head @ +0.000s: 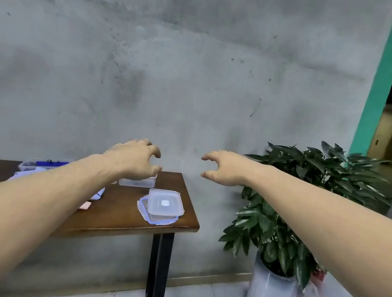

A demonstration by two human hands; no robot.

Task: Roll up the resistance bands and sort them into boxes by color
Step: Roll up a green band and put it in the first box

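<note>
Both my arms reach forward in the air. My left hand [134, 158] hovers above the far right part of the wooden table [118, 215], fingers loosely curled, holding nothing. My right hand [224, 167] hangs past the table's right edge in front of the wall, fingers also loosely curled and empty. A clear box [137, 183] stands just under my left hand. A box holding something blue [44, 164] stands at the back left. A pale blue band [97, 195] and a pink band [84, 205] peek out from under my left forearm.
A stack of clear lids [164, 206] with blue rims lies near the table's right front corner. A potted plant [287, 203] in a white pot stands on the floor to the right. A grey wall is behind, a green door frame [383, 77] at far right.
</note>
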